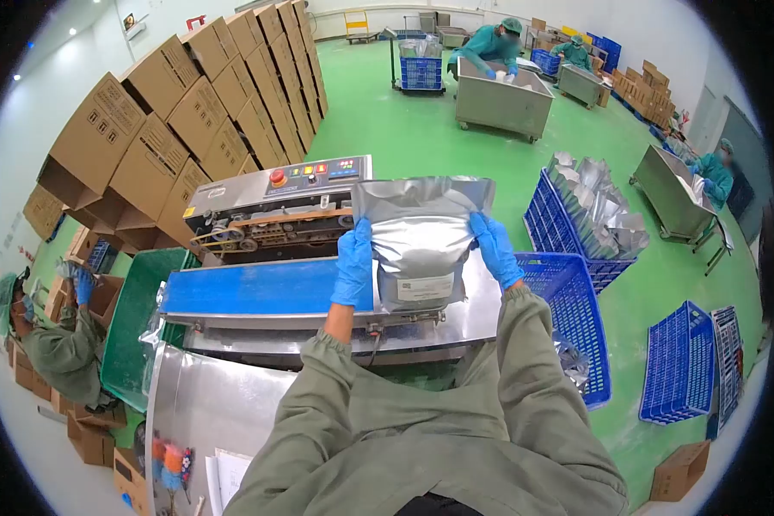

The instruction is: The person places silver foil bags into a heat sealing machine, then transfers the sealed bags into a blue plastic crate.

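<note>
A full silver foil pouch (417,245) with a white label on its lower front is held upright in front of me. My left hand (353,262), in a blue glove, grips its left edge near the top. On the opposite edge my right hand (495,249), gloved the same way, is closed too. The pouch's flat top edge stands above both hands. Just behind and left of it is a band sealing machine (275,206) with a red button and lit displays. Its blue conveyor belt (249,288) runs beside my left hand.
A blue crate (600,335) stands at my right, with another crate of silver pouches (593,202) behind it. A green bin (116,344) sits at the belt's left end. Stacked cartons (181,112) rise at the left. Several co-workers are around, one at a metal cart (503,107).
</note>
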{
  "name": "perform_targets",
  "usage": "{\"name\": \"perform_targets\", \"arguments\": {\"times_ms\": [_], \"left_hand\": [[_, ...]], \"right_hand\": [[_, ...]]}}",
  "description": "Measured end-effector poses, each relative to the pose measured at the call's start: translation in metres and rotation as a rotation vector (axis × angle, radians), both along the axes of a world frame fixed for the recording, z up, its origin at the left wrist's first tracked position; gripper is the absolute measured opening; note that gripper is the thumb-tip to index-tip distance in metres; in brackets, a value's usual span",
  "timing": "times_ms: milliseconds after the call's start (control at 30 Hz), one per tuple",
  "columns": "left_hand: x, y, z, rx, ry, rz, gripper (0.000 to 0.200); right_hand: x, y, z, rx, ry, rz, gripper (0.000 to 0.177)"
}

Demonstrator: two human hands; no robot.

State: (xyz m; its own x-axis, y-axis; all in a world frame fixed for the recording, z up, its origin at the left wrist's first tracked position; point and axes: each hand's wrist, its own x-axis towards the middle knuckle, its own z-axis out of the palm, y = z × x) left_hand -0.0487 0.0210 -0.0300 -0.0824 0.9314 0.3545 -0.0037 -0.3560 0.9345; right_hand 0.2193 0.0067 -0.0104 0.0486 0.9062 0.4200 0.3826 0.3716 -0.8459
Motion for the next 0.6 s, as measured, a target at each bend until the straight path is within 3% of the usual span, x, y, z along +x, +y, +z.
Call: {"name": "perform_targets", "arguments": {"times_ms": [67,133,233,367,400,433,500,600], "left_hand": [[0.002,0.009,-0.007,-0.008,-0.049,0.016,0.044],[0.001,0.012,-0.006,-0.078,-0.187,-0.026,0.043],[0.011,0.005,0.02,0.054,-0.115,0.047,0.042],[-0.003,0.022,0.008,-0.16,-0.023,-0.068,0.038],[-0.002,0.043,-0.023,-0.133,-0.182,-0.097,0.035],[0.0,0.046,-0.031,-0.136,-0.182,-0.094,0.035],[0.007,0.048,-0.036,-0.343,-0.529,-0.221,0.036],[0.016,0.034,-0.033,-0.489,-0.568,-0.241,0.033]], "right_hand": [[-0.004,0.006,-0.004,0.118,-0.013,-0.005,0.034],[-0.008,0.012,-0.001,0.072,0.255,0.123,0.034],[-0.013,0.006,0.009,0.049,0.184,0.097,0.034],[-0.008,0.003,0.027,-0.111,0.081,0.145,0.037],[-0.008,0.007,0.02,-0.185,0.175,0.165,0.038],[-0.008,0.014,0.012,-0.256,0.269,0.185,0.04],[-0.006,0.027,-0.006,-0.155,0.122,0.144,0.042],[-0.004,0.027,-0.03,-0.142,0.204,0.046,0.039]]}}
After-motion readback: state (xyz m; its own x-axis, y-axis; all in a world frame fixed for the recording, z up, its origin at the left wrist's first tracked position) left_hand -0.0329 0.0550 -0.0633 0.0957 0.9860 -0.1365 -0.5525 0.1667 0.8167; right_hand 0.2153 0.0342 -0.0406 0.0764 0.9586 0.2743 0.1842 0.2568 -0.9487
